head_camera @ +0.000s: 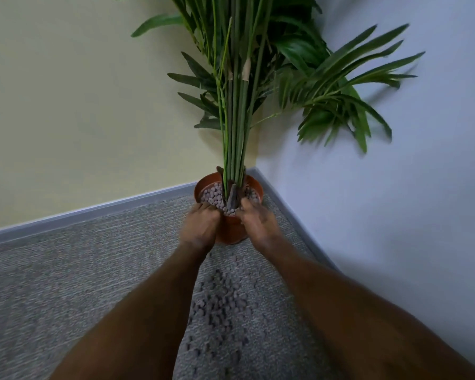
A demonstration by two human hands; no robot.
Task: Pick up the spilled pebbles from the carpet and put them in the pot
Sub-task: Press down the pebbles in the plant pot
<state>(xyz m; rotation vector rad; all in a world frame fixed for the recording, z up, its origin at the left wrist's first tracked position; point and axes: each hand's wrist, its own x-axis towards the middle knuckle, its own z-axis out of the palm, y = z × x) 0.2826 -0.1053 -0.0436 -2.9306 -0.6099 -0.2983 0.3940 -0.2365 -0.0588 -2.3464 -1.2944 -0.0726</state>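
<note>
Pot (pixel 231 231) gripped both sides: left hand (pixel 199 224), right hand (pixel 258 222), arms outstretched.

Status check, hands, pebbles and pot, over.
Left hand and right hand at the pot rim, grip unclear. Spilled pebbles on carpet. Nothing in the way.
</note>
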